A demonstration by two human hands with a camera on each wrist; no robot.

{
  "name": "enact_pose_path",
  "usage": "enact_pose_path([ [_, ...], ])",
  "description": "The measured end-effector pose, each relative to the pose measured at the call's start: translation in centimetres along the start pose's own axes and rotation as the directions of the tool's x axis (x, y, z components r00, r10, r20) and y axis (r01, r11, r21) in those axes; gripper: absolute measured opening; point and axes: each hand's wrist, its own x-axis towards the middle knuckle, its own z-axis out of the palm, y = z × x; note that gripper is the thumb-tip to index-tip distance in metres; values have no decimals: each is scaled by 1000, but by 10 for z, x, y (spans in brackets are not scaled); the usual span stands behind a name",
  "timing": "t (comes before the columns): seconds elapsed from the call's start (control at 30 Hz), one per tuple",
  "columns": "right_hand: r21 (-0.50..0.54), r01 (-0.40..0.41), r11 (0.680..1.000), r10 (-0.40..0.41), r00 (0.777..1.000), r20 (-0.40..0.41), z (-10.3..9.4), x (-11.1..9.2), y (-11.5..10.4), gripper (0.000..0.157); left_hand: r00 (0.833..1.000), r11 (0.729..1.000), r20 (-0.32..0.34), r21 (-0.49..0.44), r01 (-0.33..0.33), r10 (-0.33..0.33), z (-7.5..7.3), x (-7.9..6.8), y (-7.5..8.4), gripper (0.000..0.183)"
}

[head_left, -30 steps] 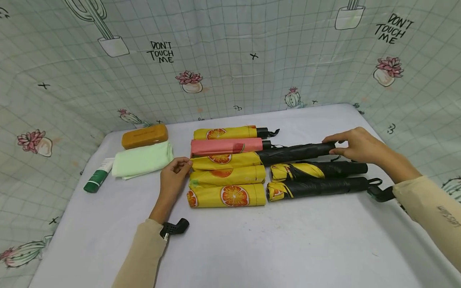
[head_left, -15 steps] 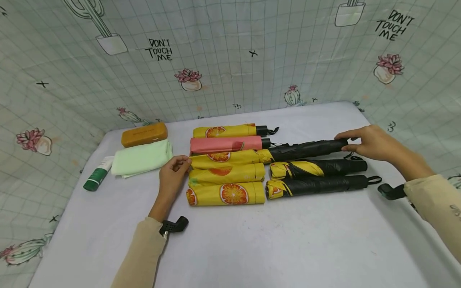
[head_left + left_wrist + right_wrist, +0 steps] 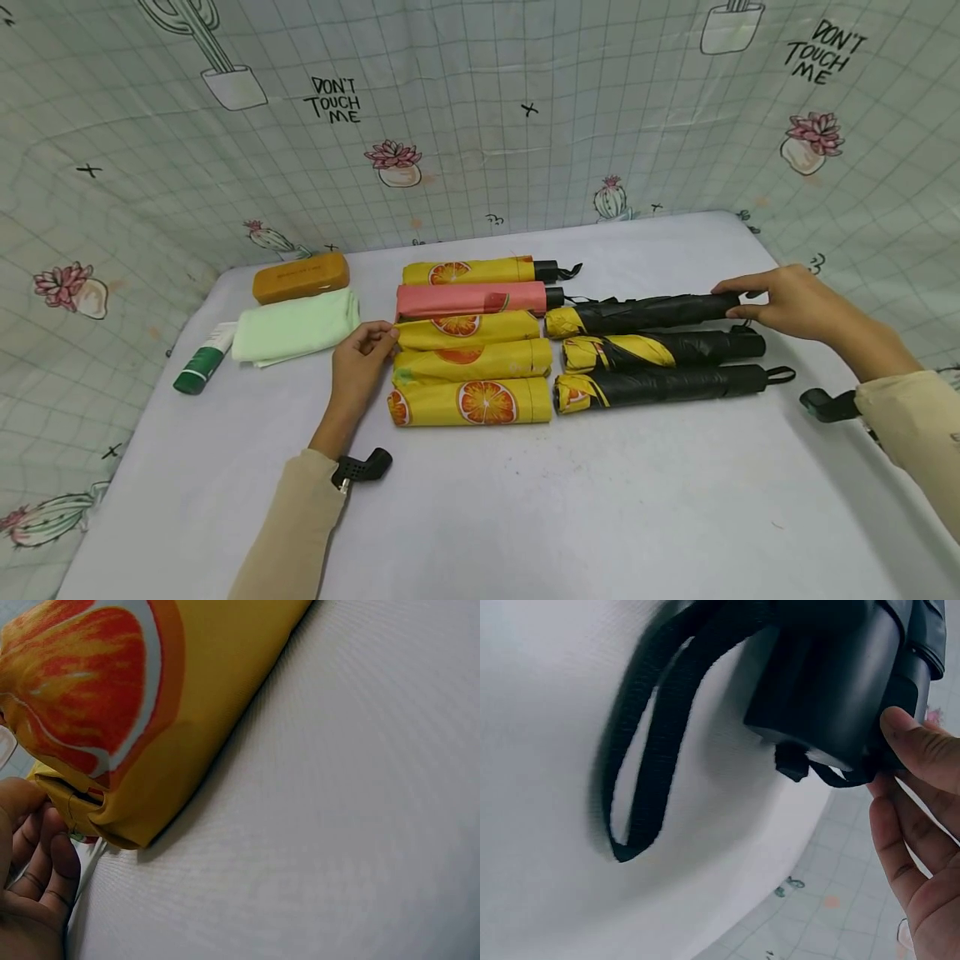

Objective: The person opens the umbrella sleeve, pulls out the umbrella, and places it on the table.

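Observation:
My left hand (image 3: 358,367) pinches the left end of a yellow umbrella sleeve (image 3: 495,327) printed with orange slices; the left wrist view shows thumb and fingers at its corner. To the right, my right hand (image 3: 802,307) grips the handle end of a folded black umbrella (image 3: 645,315) with a yellow tip. That tip lies right at the sleeve's right mouth. Nearer me are two more yellow sleeves, a middle one (image 3: 510,362) and a front one (image 3: 487,404). Beside them lie two folded black-and-yellow umbrellas, one in the middle (image 3: 697,352) and one in front (image 3: 675,387).
Behind the held sleeve lie a pink-sleeved umbrella (image 3: 457,300) and a yellow-sleeved one (image 3: 487,271). At the left are a brown case (image 3: 300,278), a pale green folded cloth (image 3: 300,327) and a green-and-white tube (image 3: 204,360). A patterned curtain (image 3: 465,92) surrounds the white table (image 3: 562,517).
My right hand has moved right, drawing the black umbrella out of the yellow sleeve, so its yellow tip now shows. The left hand keeps its pinch on the sleeve's end.

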Motion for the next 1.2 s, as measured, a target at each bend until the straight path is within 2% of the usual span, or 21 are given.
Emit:
enact_pose_path([
  [0.27,-10,19,1000,-20,999,-36,5,-1,11,40,1000,1000,7,-4,5,-5,1,3,1,30],
  [0.5,-26,19,999,-18,999,42,14,2,17,41,1000,1000,5,-4,13,-13,1,5,3,31],
  [0.6,-11,15,1000,-14,999,48,13,4,17,39,999,1000,-44,-16,22,-23,-2,9,4,30],
  [0.73,13,-9,1000,8,997,72,7,9,10,38,991,995,-120,-87,44,-54,-12,16,7,28],
  [0.83,19,-5,1000,3,997,71,1,16,-1,39,991,990,-117,-129,54,-69,-17,21,12,27],
  [0.93,32,9,999,-11,998,62,-4,24,-14,38,994,994,-96,-97,39,-48,-14,27,17,28],
  [1.13,66,41,997,-45,997,60,-1,40,-40,34,998,997,-52,69,-36,40,2,33,15,27],
  [1.2,68,53,996,-57,997,61,1,46,-49,33,998,994,-51,100,-34,39,6,34,14,26],
])
